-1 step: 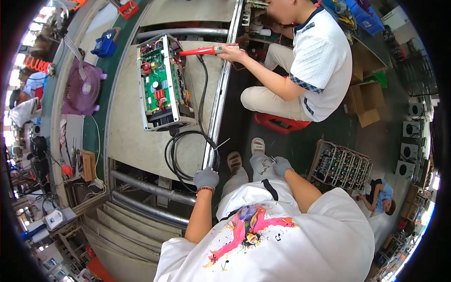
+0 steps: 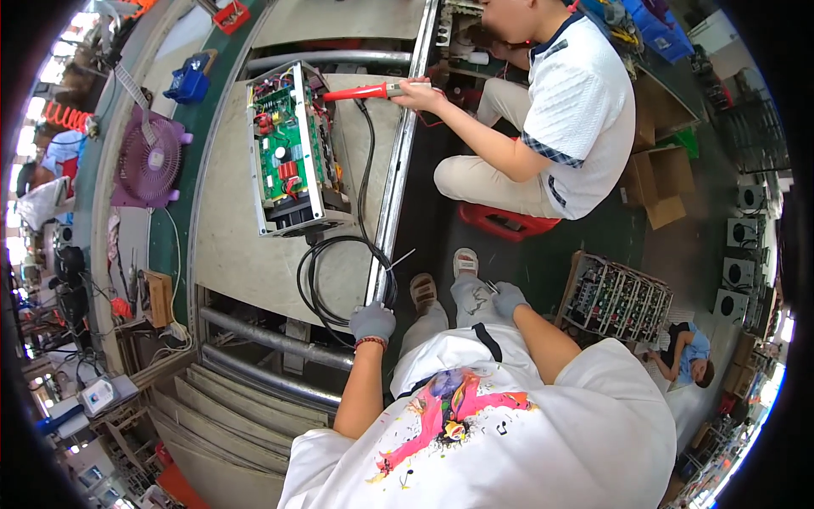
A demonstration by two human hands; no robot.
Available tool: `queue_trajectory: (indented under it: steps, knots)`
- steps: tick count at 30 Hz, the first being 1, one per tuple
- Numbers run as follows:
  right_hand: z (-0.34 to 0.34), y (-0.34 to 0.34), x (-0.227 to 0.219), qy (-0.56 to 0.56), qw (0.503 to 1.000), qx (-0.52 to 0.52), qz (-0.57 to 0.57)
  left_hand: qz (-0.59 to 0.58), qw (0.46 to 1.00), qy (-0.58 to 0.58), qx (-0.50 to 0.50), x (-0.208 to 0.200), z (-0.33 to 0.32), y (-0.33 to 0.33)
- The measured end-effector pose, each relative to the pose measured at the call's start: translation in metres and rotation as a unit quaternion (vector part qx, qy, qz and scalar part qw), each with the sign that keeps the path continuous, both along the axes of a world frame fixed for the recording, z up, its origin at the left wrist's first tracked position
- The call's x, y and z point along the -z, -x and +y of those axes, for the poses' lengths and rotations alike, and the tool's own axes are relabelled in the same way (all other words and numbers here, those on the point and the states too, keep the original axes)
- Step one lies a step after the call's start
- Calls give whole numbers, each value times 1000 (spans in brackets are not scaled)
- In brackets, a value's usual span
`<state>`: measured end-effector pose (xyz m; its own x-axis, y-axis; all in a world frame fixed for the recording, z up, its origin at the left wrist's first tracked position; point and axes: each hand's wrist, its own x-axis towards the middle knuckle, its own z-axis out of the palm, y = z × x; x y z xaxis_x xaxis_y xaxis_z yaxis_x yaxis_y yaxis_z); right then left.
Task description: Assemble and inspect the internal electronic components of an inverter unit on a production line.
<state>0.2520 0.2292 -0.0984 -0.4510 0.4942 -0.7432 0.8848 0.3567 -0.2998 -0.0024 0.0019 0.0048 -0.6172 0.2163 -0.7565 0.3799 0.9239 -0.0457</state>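
Observation:
My left hand (image 2: 372,322), in a grey glove, is closed over the near end of the table's metal rail (image 2: 392,212), beside a coiled black cable (image 2: 315,280). Lower at my right, my gloved right hand (image 2: 510,299) is closed on a small, thin metal tool (image 2: 493,288) whose kind I cannot make out. On the table (image 2: 229,254) stands an open metal-framed device with a green circuit board (image 2: 288,165), the cable running from it. A co-worker's hand (image 2: 417,93) holds a red-and-grey handheld tool (image 2: 360,92) against the device's far right side.
The co-worker (image 2: 585,119) sits on a red stool (image 2: 509,222) across the rail. Behind my right hand stands a rack of circuit boards (image 2: 617,297), with a cardboard box (image 2: 660,188) farther off. A purple fan (image 2: 153,161) and blue bin (image 2: 188,83) are at left; several panels (image 2: 229,416) lean below.

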Motion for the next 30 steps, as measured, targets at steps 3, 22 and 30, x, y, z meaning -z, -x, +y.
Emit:
queue_trajectory:
  steps: [3,22,30]
  knots:
    - [0,2,-3,2,1000,5,4,-2,1000,0,-18,6,-2,-1]
    - [1,4,-6,23,999,25,-23,2,1000,8,30,-2,2,-1]
    - [0,5,-6,24,999,10,-36,13,1000,3,4,-1,1,-2]
